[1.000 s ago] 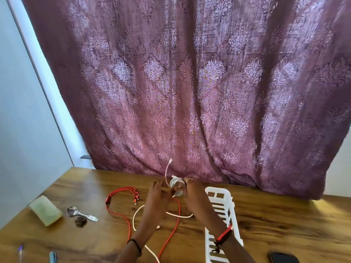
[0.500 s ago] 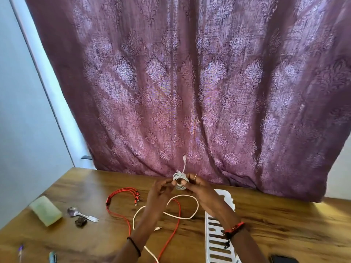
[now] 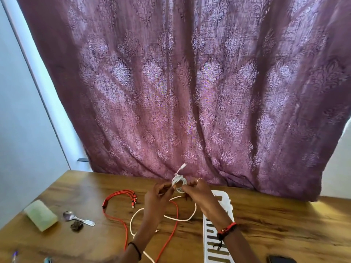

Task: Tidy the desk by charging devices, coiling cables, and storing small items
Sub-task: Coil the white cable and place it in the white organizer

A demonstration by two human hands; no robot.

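Note:
Both my hands hold a small coil of white cable above the wooden desk. My left hand pinches the coil's left side and my right hand grips its right side. The cable's plug end sticks up from the coil. The rest of the white cable trails in a loose loop on the desk below. A red multi-head cable lies uncoiled to the left and under my left arm. A white slotted plastic tray lies under my right forearm.
A pale green block, a metal spoon and a small dark lump lie at the left. Pens show at the bottom left edge, a dark phone at the bottom right. A purple patterned curtain hangs behind the desk.
The coil has risen a little and shifted right between my hands. The loose white loop on the desk has grown shorter as more cable wound onto the coil.

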